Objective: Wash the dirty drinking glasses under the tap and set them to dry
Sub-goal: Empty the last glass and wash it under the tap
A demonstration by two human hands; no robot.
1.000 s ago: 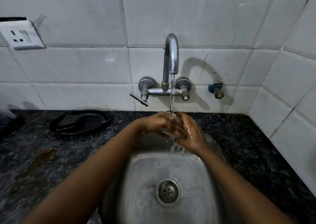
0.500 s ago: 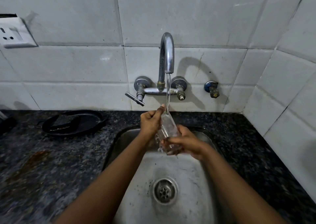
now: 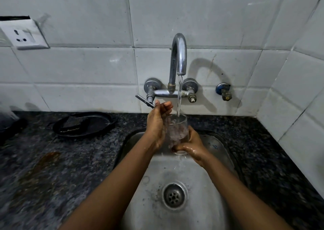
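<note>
A clear drinking glass (image 3: 178, 129) stands upright under the chrome tap (image 3: 178, 57), and the running stream falls into its open mouth. My right hand (image 3: 190, 146) is shut around the glass's base and lower side. My left hand (image 3: 157, 124) lies flat against the left side of the glass, fingers stretched upward toward the tap lever (image 3: 144, 101). Both hands are wet and hover over the back of the steel sink (image 3: 217, 149).
A drain (image 3: 174, 196) sits in the sink's middle. On the dark granite counter (image 3: 61, 168) to the left lies a black pan (image 3: 84, 124) and a brown stain (image 3: 47, 161). A wall socket (image 3: 24, 36) and a small blue valve (image 3: 223, 91) are on the tiled wall.
The glass went from tilted to upright with its mouth under the stream. My right hand shifted to its base, and my left hand opened flat along its side.
</note>
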